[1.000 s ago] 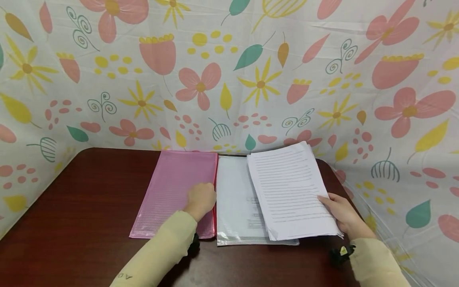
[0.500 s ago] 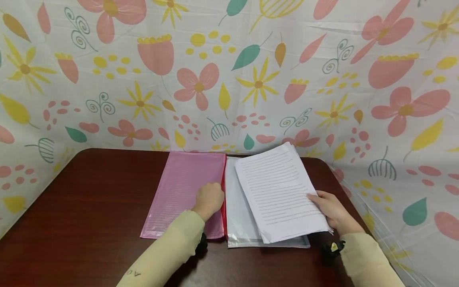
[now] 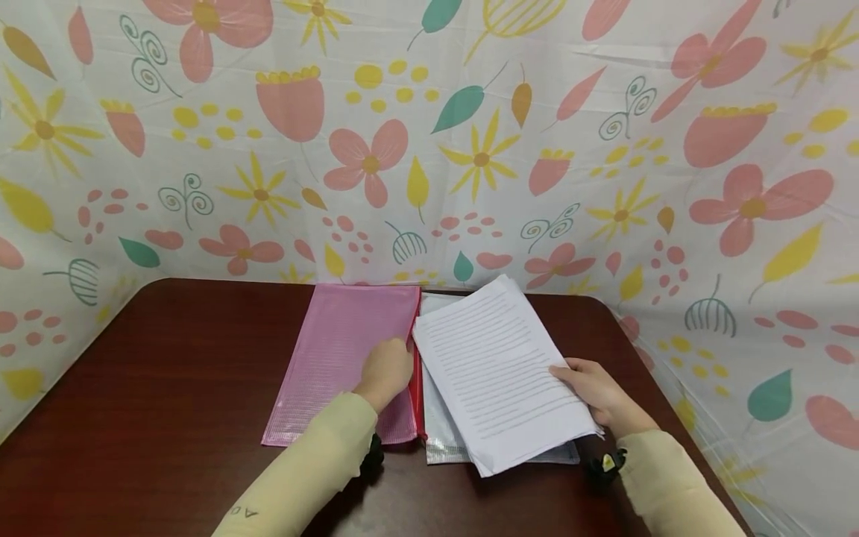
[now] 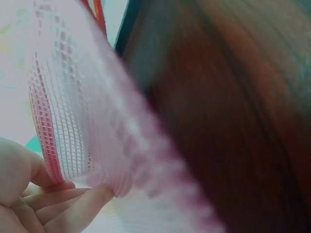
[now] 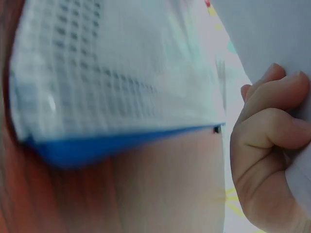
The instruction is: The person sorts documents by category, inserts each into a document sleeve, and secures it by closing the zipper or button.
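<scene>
A pink mesh zipper pouch (image 3: 329, 350) lies on the table, its red zipper edge (image 3: 417, 391) facing right. My left hand (image 3: 387, 371) pinches that edge; in the left wrist view its fingers (image 4: 80, 206) hold the mesh (image 4: 70, 116) raised, with a gap between the layers. My right hand (image 3: 600, 391) grips a stack of printed papers (image 3: 499, 373) by its right side, thumb on top. The tilted stack's left corner is right at the pouch's red edge. Under the papers lies a white mesh pouch (image 3: 443, 429), partly hidden; the right wrist view shows its blue edge (image 5: 97, 148).
The dark brown table (image 3: 168, 388) extends left of the pouches and in front of them. A flower-printed cloth (image 3: 369, 97) hangs behind the table and along both sides. Each wrist wears a black band, such as the right band (image 3: 607, 464).
The papers have moved left with my right hand and turned counter-clockwise toward the pink pouch. Both pouches slid right early on. The red edge now stands more apart from the pouch's upper layer.
</scene>
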Demonstrator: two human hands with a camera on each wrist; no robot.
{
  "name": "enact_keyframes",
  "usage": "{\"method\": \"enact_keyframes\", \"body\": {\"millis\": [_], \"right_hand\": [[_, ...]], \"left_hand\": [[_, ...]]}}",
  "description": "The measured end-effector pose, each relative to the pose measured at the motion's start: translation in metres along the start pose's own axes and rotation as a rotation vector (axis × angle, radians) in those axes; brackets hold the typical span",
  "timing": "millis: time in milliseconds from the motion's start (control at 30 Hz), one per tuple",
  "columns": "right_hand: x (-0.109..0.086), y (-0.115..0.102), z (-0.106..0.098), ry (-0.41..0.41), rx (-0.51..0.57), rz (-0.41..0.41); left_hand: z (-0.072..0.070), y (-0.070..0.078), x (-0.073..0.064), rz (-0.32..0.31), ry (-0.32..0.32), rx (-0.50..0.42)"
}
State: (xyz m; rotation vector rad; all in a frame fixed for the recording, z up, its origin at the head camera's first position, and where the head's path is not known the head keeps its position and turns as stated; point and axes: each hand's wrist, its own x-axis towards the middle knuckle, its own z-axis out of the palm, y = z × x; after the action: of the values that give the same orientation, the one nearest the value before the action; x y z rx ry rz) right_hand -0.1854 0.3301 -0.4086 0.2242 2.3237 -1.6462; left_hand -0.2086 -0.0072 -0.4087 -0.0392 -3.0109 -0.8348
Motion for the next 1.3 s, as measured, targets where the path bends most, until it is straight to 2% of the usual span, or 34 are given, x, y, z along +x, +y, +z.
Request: {"method": "enact_keyframes", "body": {"millis": [133, 300, 400, 733, 900, 1033, 1167, 1300], "right_hand": [[0.002, -0.002, 0.012, -0.007, 0.003, 0.002], [0.004, -0.009, 0.028, 0.016, 0.009, 0.000], [0.007, -0.014, 0.038, 0.040, 0.023, 0.006], [0.020, -0.023, 0.065, 0.134, -0.001, -0.007], [0.023, -0.026, 0.072, 0.183, -0.071, -0.021], [0.024, -0.030, 0.073, 0.214, -0.114, -0.024], [0.024, -0.034, 0.074, 0.226, -0.092, -0.004], [0.023, -0.039, 0.076, 0.198, 0.014, 0.023]], "left_hand": [[-0.005, 0.001, -0.002, 0.006, 0.005, 0.022], [-0.007, 0.004, -0.005, 0.093, 0.034, 0.140], [-0.005, 0.004, -0.006, 0.119, 0.039, 0.204], [-0.001, 0.001, -0.003, 0.135, -0.022, 0.239], [-0.009, -0.002, 0.000, 0.117, -0.090, 0.213], [-0.015, -0.004, 0.001, 0.127, -0.106, 0.223], [-0.019, -0.004, 0.002, 0.135, -0.109, 0.241], [-0.016, -0.002, 0.003, 0.127, -0.127, 0.276]]}}
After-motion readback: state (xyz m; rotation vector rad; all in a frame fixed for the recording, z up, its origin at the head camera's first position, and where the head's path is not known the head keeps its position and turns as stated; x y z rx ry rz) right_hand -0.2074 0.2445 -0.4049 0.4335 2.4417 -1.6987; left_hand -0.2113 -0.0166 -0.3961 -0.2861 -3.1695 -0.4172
